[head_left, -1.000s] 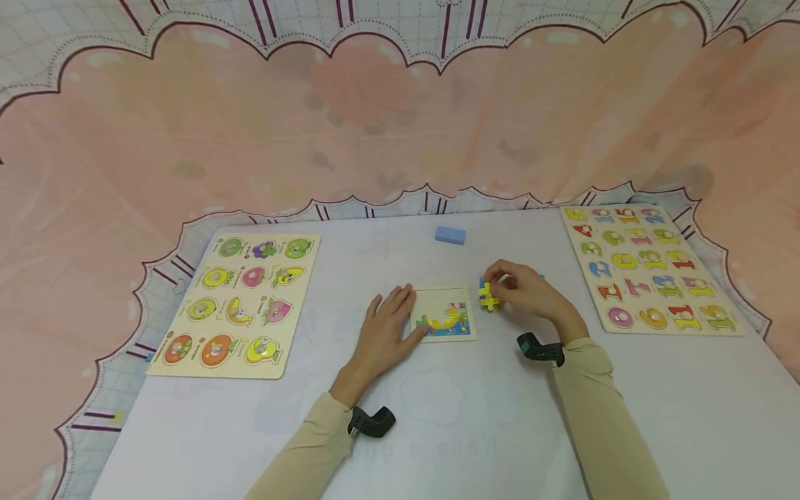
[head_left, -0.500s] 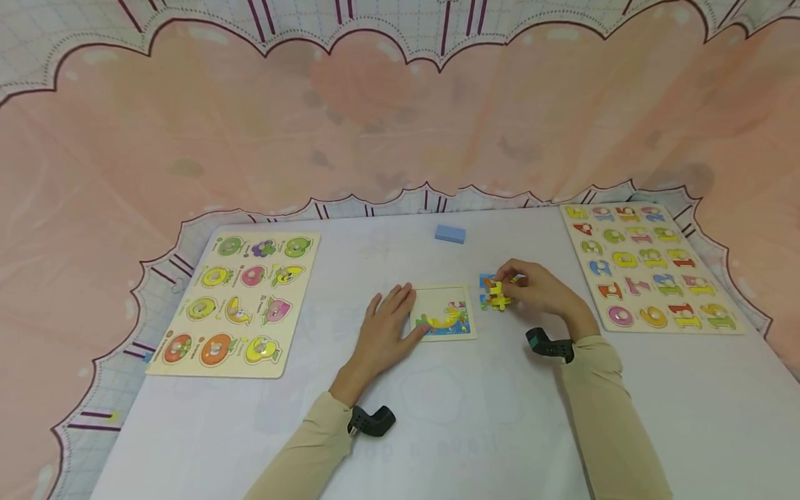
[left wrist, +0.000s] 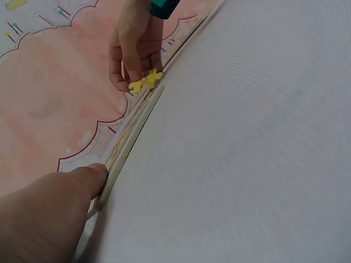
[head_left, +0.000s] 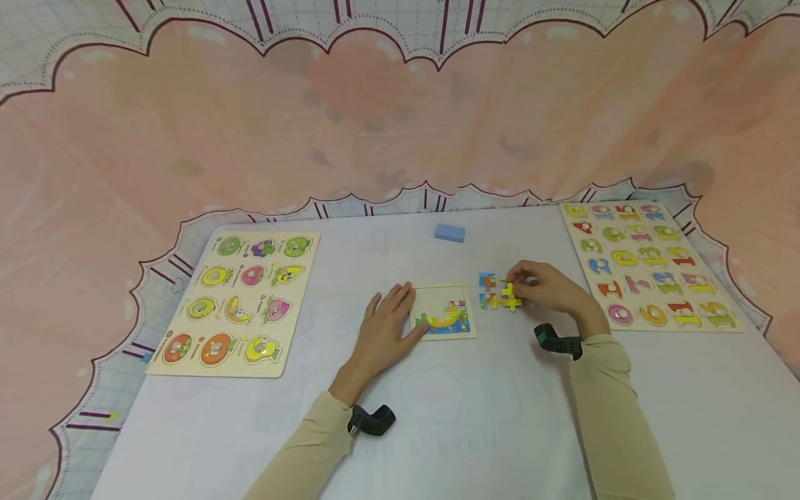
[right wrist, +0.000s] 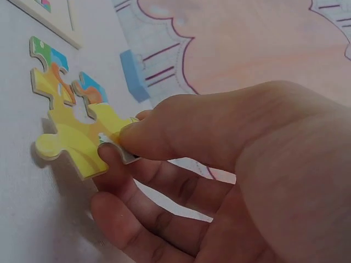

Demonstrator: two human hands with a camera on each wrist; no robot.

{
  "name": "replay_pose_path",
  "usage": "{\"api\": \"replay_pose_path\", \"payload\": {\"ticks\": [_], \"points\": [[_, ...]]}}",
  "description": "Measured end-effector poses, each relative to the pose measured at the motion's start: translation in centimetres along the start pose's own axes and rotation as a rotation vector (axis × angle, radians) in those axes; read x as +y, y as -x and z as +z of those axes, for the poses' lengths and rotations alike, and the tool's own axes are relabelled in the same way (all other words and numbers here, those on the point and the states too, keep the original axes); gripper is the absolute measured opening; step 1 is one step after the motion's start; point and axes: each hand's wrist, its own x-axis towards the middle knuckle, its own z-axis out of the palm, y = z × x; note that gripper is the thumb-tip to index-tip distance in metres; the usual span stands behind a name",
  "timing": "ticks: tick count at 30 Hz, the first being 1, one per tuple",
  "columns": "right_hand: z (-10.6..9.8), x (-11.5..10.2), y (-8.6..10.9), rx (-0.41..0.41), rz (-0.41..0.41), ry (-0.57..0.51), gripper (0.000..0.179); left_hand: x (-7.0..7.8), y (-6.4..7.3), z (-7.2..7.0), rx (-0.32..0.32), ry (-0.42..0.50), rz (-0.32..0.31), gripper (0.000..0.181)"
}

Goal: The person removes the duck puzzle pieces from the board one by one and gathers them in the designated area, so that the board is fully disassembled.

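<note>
The head view looks forward and down from well back, the table spreading across its lower half. The left wrist view looks low and tilted past the left hand, lower left. The right wrist view sits closest, the right hand filling lower right. Both wrist views share the yellow puzzle piece.

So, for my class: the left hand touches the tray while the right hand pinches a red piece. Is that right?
Not quite: the piece is mostly yellow, not red, as the right wrist view shows. The rest stands: the left hand touches the tray and the right hand pinches the piece.
</note>
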Motion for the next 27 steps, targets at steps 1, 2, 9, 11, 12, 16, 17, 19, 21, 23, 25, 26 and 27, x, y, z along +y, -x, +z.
{"api": "replay_pose_path", "payload": {"ticks": [1, 2, 9, 11, 12, 16, 17, 19, 21, 23, 25, 26, 27], "points": [[-0.09, 0.04, 0.06, -0.003, 0.007, -0.003, 0.019, 0.01, 0.00, -0.03, -0.002, -0.001, -0.001, 0.068], [-0.16, 0.09, 0.10, -0.006, 0.013, -0.005, 0.019, 0.01, 0.01, -0.05, -0.001, 0.000, -0.002, 0.068], [-0.34, 0.04, 0.25, -0.010, 0.032, 0.010, 0.019, 0.06, 0.00, -0.15, -0.006, -0.003, -0.005, 0.069], [-0.30, 0.05, 0.22, -0.005, 0.046, 0.032, 0.019, 0.08, 0.01, -0.17, -0.006, -0.002, -0.005, 0.069], [-0.29, 0.09, 0.20, -0.002, 0.052, 0.045, 0.019, 0.07, 0.01, -0.15, -0.003, -0.002, -0.004, 0.069], [-0.24, 0.17, 0.15, 0.007, 0.063, 0.079, 0.018, 0.00, 0.02, -0.04, 0.014, -0.001, 0.001, 0.068], [-0.23, 0.15, 0.16, 0.009, 0.063, 0.082, 0.018, -0.02, 0.01, 0.00, 0.021, 0.002, 0.004, 0.067], [-0.22, 0.09, 0.18, 0.008, 0.068, 0.083, 0.017, -0.05, 0.02, 0.03, 0.036, 0.012, 0.011, 0.064], [-0.21, -0.05, 0.21, 0.008, 0.072, 0.082, 0.017, -0.08, 0.03, 0.04, 0.050, 0.024, 0.018, 0.061], [-0.18, -0.14, 0.22, 0.010, 0.077, 0.085, 0.017, -0.10, 0.03, 0.06, 0.061, 0.035, 0.023, 0.058], [-0.13, -0.16, 0.23, 0.012, 0.080, 0.089, 0.017, -0.10, 0.04, 0.09, 0.066, 0.045, 0.023, 0.055], [-0.10, -0.16, 0.23, 0.013, 0.079, 0.092, 0.017, -0.08, 0.03, 0.11, 0.069, 0.050, 0.022, 0.054], [-0.09, -0.15, 0.24, 0.016, 0.079, 0.096, 0.017, -0.02, 0.00, 0.10, 0.071, 0.059, 0.023, 0.053]]}}
